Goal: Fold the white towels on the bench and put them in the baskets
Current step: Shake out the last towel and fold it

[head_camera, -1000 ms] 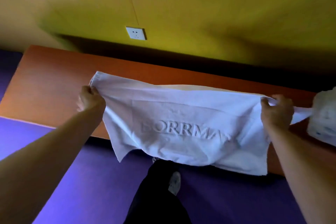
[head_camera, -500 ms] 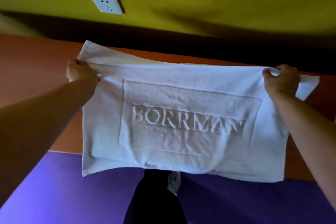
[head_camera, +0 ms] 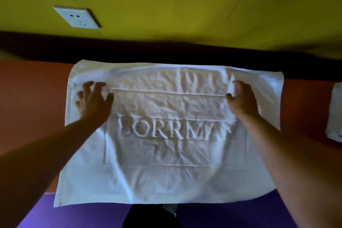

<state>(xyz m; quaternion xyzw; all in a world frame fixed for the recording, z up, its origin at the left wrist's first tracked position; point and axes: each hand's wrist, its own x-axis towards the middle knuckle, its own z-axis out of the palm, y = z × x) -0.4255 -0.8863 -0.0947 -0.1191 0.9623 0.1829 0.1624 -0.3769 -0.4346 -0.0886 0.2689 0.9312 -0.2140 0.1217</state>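
A white towel [head_camera: 172,153] with raised lettering lies spread flat across the orange-brown bench [head_camera: 31,102]. Its near edge hangs slightly over the bench's front. My left hand [head_camera: 93,102] rests on the towel's far left part with fingers spread. On the far right part lies my right hand [head_camera: 241,100], fingers loosely bent against the cloth. Neither hand grips the towel. No basket is in view.
Another white towel [head_camera: 335,113] lies on the bench at the right frame edge. A yellow wall with a white socket [head_camera: 76,17] rises behind the bench. Purple floor [head_camera: 74,216] and my dark trouser leg [head_camera: 151,216] show below.
The towel, held up by its top corners before, now lies flat on the bench. Both hands have let go of the corners and rest on its surface.
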